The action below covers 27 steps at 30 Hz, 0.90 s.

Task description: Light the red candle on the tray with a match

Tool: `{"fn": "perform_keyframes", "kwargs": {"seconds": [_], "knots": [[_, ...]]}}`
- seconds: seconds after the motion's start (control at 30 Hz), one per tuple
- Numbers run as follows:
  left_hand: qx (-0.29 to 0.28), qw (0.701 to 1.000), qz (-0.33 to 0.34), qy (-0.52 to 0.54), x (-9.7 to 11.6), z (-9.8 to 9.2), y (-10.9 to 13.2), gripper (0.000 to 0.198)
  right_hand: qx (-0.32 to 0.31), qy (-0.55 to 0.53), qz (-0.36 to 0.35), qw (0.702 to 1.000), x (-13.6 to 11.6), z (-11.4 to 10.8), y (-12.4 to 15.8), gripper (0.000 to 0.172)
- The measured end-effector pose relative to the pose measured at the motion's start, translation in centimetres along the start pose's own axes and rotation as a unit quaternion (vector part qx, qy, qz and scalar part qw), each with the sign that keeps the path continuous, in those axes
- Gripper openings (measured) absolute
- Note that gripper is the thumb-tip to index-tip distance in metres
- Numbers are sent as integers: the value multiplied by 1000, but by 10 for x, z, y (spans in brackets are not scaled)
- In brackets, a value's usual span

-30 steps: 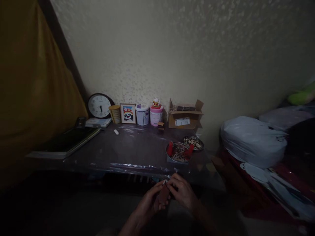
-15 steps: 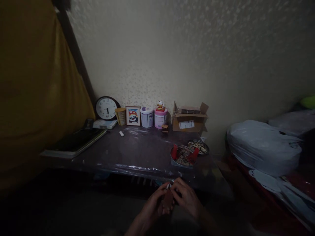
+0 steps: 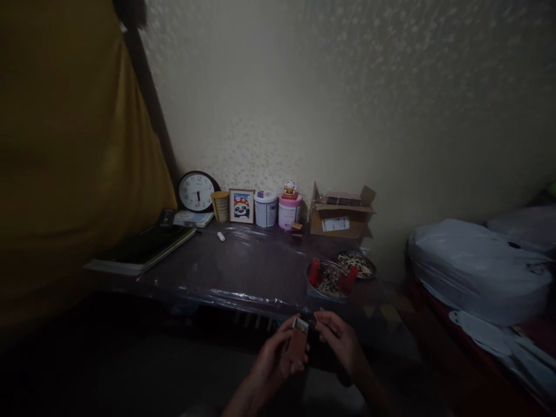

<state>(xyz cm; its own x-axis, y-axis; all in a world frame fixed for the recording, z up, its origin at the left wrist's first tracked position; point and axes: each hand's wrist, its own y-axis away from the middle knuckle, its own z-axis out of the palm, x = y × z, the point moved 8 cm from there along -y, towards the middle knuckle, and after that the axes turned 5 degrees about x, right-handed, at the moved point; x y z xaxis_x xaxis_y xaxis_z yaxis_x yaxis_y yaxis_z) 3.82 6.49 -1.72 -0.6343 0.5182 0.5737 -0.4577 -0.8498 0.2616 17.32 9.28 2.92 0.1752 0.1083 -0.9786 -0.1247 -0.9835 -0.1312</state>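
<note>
My left hand (image 3: 273, 354) is closed around a small reddish-brown matchbox (image 3: 297, 345) in front of the table edge. The pale inner tray shows at the box's upper end, partly slid out. Just to the right, my right hand (image 3: 343, 343) pinches a thin matchstick (image 3: 316, 318), apart from the box. Beyond the hands, a round dish (image 3: 330, 296) holds small dark and pale bits with red pieces at two sides. Behind it sits a second round dish (image 3: 372, 274) heaped with pale sticks.
Along the wall stand a clock (image 3: 197, 191), a yellow cup (image 3: 220, 207), a framed panda picture (image 3: 241, 206), two lidded tubs (image 3: 266, 209) and an open cardboard box (image 3: 336, 223). A white eraser-like piece (image 3: 221, 236) lies on the table (image 3: 243, 269). White bags (image 3: 473, 266) are at right.
My right hand has moved right, away from the matchbox, with a matchstick between its fingers. The box's open end now shows more clearly. The view has shifted slightly left.
</note>
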Motion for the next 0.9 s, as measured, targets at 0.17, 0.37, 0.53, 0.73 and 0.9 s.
{"fn": "perform_keyframes", "kwargs": {"seconds": [0.17,0.37,0.53,0.73,0.9], "knots": [[-10,1000,5,27,9,7,6,56,27,-59,75,995,9,-7,-3,33],[-20,999,15,35,13,12,11,55,33,-87,83,992,2,-4,3,35],[-14,999,13,29,13,13,12,55,22,-73,68,995,2,-3,1,39],[-14,998,18,56,13,12,10,50,5,-29,1,1000,-9,0,5,37],[1,995,29,93,15,7,7,44,12,34,-114,993,-28,13,21,25]]}}
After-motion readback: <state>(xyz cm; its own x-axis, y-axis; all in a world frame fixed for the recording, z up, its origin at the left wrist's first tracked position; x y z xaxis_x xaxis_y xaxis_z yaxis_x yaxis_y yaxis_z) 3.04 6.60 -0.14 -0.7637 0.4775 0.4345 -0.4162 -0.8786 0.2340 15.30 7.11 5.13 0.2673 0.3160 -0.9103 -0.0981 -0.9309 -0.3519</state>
